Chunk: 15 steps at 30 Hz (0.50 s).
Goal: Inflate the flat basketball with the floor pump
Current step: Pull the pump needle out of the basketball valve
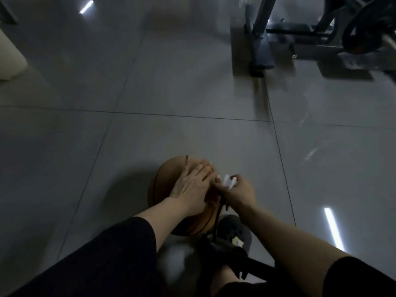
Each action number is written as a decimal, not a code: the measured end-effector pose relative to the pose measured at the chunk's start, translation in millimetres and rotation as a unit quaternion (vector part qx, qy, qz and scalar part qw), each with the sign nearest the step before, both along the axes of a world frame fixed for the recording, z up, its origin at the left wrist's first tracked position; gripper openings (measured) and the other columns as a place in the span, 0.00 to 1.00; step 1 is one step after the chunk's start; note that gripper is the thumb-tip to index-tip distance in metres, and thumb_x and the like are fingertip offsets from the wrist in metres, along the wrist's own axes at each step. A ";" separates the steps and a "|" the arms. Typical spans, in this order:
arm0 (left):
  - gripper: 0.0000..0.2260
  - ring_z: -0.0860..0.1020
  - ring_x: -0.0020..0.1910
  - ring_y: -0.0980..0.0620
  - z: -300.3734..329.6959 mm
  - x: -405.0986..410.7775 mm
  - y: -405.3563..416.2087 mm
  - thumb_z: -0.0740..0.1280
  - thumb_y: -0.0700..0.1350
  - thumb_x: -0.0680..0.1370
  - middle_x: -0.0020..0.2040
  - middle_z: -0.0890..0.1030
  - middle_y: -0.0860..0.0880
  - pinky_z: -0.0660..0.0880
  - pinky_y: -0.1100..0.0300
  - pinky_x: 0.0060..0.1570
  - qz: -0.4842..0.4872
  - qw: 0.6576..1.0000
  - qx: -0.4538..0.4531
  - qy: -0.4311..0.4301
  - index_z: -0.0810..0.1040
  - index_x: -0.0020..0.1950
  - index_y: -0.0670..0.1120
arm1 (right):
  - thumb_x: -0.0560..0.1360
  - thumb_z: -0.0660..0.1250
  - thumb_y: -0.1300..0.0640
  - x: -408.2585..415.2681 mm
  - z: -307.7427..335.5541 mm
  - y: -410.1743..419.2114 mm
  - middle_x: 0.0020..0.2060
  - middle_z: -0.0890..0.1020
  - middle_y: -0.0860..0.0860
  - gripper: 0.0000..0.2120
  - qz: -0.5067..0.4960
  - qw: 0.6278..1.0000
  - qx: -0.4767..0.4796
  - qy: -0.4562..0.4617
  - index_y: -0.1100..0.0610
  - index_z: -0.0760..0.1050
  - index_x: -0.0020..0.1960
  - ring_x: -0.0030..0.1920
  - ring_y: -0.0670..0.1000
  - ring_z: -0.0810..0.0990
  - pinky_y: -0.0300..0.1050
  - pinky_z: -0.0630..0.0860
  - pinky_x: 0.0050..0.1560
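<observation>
An orange-brown basketball [162,185] lies on the grey tiled floor at the bottom centre. My left hand [192,185] rests flat on top of it, fingers straight. My right hand [240,191] is at the ball's right side, fingers curled, pinching the end of the pump's black hose [218,213] against the ball. The hose runs down to the black floor pump [229,251] near my feet, and the pump's body is partly hidden by my arms.
A grey shoe [235,230] sits right behind the ball beside the pump base. Gym equipment with a metal frame [257,39] and a weight plate [368,26] stands at the top right. A pale object [10,56] fills the left edge.
</observation>
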State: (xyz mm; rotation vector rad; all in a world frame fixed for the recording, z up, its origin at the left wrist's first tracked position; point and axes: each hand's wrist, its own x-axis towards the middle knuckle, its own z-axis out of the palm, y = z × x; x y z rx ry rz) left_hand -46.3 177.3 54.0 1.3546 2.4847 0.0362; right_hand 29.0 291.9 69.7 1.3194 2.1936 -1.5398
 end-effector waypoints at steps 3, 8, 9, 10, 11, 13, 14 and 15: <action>0.31 0.50 0.75 0.50 -15.8 -13.6 6.9 0.63 0.59 0.73 0.75 0.58 0.50 0.45 0.37 0.70 -0.017 1.000 0.014 0.013 0.59 0.73 0.51 | 0.75 0.68 0.48 -14.1 -26.1 3.5 0.35 0.78 0.67 0.21 -0.019 0.996 0.072 0.039 0.64 0.70 0.34 0.32 0.60 0.75 0.57 0.76 0.36; 0.26 0.58 0.72 0.52 -24.4 -23.6 15.8 0.64 0.60 0.71 0.70 0.65 0.53 0.45 0.39 0.71 0.011 0.997 0.064 0.034 0.68 0.67 0.54 | 0.72 0.71 0.58 -23.9 -29.7 15.6 0.27 0.78 0.63 0.16 -0.028 0.999 0.018 0.005 0.67 0.74 0.31 0.29 0.62 0.77 0.55 0.77 0.32; 0.25 0.58 0.72 0.52 -25.5 -21.6 14.9 0.64 0.60 0.70 0.69 0.66 0.53 0.45 0.39 0.71 0.013 0.997 0.065 0.036 0.69 0.66 0.55 | 0.72 0.71 0.58 -23.4 -32.0 16.8 0.28 0.78 0.63 0.15 -0.026 1.000 0.002 -0.001 0.67 0.75 0.32 0.30 0.60 0.77 0.55 0.77 0.33; 0.25 0.58 0.72 0.52 -24.8 -22.4 14.8 0.65 0.60 0.70 0.69 0.66 0.53 0.46 0.40 0.71 0.020 0.997 0.066 0.037 0.69 0.66 0.56 | 0.72 0.71 0.57 -25.7 -30.2 17.0 0.31 0.80 0.64 0.14 -0.022 1.000 -0.008 -0.007 0.69 0.77 0.36 0.32 0.60 0.79 0.56 0.78 0.34; 0.24 0.58 0.72 0.52 -24.1 -20.8 13.8 0.65 0.60 0.70 0.70 0.66 0.53 0.46 0.40 0.71 0.024 0.997 0.063 0.034 0.69 0.66 0.57 | 0.73 0.70 0.56 -26.3 -32.1 16.7 0.35 0.81 0.65 0.14 -0.017 1.000 -0.017 -0.007 0.70 0.77 0.40 0.36 0.61 0.80 0.57 0.79 0.37; 0.23 0.56 0.72 0.51 -23.3 -19.7 10.6 0.64 0.60 0.71 0.71 0.64 0.52 0.48 0.41 0.70 0.032 0.998 0.053 0.029 0.68 0.65 0.60 | 0.74 0.68 0.54 -27.7 -29.9 11.9 0.44 0.80 0.64 0.13 0.009 0.999 -0.035 -0.019 0.64 0.77 0.49 0.42 0.61 0.81 0.55 0.80 0.41; 0.23 0.56 0.72 0.51 -21.6 -17.3 8.7 0.64 0.59 0.71 0.72 0.63 0.52 0.49 0.41 0.69 0.031 0.998 0.047 0.032 0.68 0.65 0.61 | 0.75 0.66 0.52 -25.7 -24.9 9.2 0.50 0.78 0.60 0.13 0.033 0.998 -0.035 -0.031 0.58 0.74 0.56 0.44 0.59 0.80 0.53 0.80 0.42; 0.23 0.55 0.73 0.50 -20.4 -16.4 7.2 0.64 0.58 0.71 0.73 0.62 0.52 0.50 0.40 0.68 0.027 0.998 0.039 0.037 0.67 0.65 0.61 | 0.77 0.64 0.50 -24.1 -22.3 7.4 0.57 0.75 0.58 0.18 0.062 0.996 -0.029 -0.049 0.54 0.68 0.64 0.47 0.58 0.80 0.52 0.80 0.43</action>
